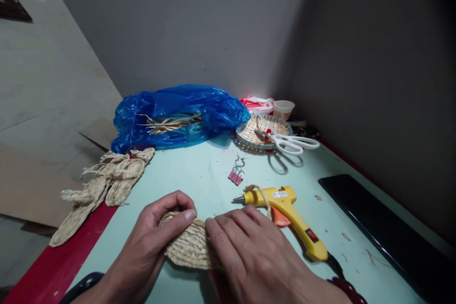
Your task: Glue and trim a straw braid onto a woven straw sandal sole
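A woven straw sole [188, 247] lies on the pale green table [199, 175] at the near edge. My left hand [153, 242] curls round its left end, thumb on top and fingers closed over the far rim. Flat on the sole's right part presses my right hand [245, 251], fingers together and stretched out. A yellow glue gun [288, 218] lies just right of my right hand, nozzle pointing left, with a loop of straw cord over its front.
Finished straw sandals [103, 185] lie at the table's left edge. A blue plastic bag [178, 114] with dry straw sits at the back. White scissors [295, 142] rest on a woven tray [249, 135], beside a paper cup [284, 108]. Pink binder clips [235, 175] lie mid-table; a black slab [374, 218] lies right.
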{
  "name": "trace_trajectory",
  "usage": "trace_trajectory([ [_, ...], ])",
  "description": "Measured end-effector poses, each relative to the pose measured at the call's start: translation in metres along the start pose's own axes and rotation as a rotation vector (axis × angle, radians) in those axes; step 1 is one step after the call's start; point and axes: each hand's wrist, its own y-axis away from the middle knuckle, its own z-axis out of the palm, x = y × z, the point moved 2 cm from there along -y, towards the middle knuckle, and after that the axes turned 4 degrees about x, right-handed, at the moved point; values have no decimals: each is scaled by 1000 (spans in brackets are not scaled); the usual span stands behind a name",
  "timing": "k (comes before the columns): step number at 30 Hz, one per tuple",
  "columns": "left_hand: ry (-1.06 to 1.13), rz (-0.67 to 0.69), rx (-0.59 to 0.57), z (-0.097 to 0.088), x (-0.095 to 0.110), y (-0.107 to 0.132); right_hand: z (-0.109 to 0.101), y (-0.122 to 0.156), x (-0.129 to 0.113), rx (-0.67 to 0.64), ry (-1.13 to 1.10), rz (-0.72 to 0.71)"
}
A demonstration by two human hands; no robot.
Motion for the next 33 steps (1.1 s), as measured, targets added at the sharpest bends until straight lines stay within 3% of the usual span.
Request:
trace_trajectory([
  [5, -134, 89, 64, 5, 8, -4, 0, -2, 1, 24, -1, 21],
  [11, -234, 228, 123, 13, 16, -6, -4, -2, 8, -115, 12, 12],
  [15, -295, 308, 107, 9, 12, -3, -6, -2, 9, -143, -17, -1],
  [20, -382, 416, 0, -3, 8, -1, -9, -5, 10, -117, -56, 4],
  [29, -381, 350, 84, -6, 8, 0, -13, -5, 15, -74, -110, -6],
  [33, -329, 303, 181, -3, 6, 1, -12, -7, 14, -73, -147, 3],
])
